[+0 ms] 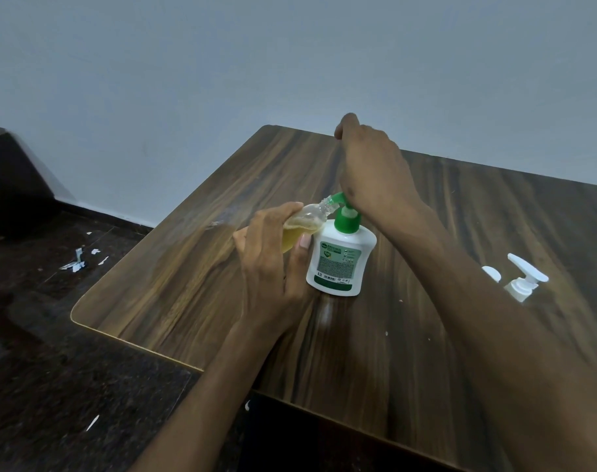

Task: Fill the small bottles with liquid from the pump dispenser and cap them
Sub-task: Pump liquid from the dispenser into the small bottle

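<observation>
The left hand (269,264) curls round one small clear bottle (303,221), tilted, its mouth at the green nozzle. The right hand (368,165) presses the pump dispenser (341,264) at table (188,267) centre; its fingers are hidden, so its grip cannot be told. Yellow liquid fills perhaps half; capping remains. At three o'clock lie two white pump caps (525,281), one half hidden.

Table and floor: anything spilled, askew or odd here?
A wet-looking smear sits on the table left of the small bottle, possibly spilled liquid. Paper scraps litter the floor. A white pump cap lies loose at right.
</observation>
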`<state>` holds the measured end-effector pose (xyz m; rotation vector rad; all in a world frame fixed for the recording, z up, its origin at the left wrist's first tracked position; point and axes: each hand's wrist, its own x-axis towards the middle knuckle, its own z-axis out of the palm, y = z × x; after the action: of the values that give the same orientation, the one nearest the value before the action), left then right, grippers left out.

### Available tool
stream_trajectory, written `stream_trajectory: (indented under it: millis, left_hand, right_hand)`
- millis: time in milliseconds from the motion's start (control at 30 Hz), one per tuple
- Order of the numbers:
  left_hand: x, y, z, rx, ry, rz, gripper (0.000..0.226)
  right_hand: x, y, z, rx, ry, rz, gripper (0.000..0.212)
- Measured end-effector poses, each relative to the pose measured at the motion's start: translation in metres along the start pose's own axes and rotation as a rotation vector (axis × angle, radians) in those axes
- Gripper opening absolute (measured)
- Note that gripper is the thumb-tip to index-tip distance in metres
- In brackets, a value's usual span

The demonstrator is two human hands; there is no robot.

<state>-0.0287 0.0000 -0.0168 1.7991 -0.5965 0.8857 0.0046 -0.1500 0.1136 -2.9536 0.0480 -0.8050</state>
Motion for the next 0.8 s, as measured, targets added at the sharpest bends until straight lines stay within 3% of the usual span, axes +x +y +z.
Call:
stream_trajectory:
  millis: [133, 467, 800]
  left_hand:
    - [0.0, 0.0015, 0.0002, -0.005, 0.006, -0.002, 0.025]
    - [0.0003, 0.0011, 0.0008, -0.011, 0.007, 0.004, 0.025]
    - [-0.0001, 0.0003, 0.0018, -0.01, 0.007, 0.001, 0.024]
  right_hand:
    - [-0.001, -0.0015, 0.0007, 0.0, -0.047, 0.011, 0.05]
    - [-0.0019, -0.0024, 0.0001, 0.017, 0.05, 0.008, 0.046]
    - [-0.0039, -0.0031, 0.0007, 0.011, -0.003, 0.023, 0.046]
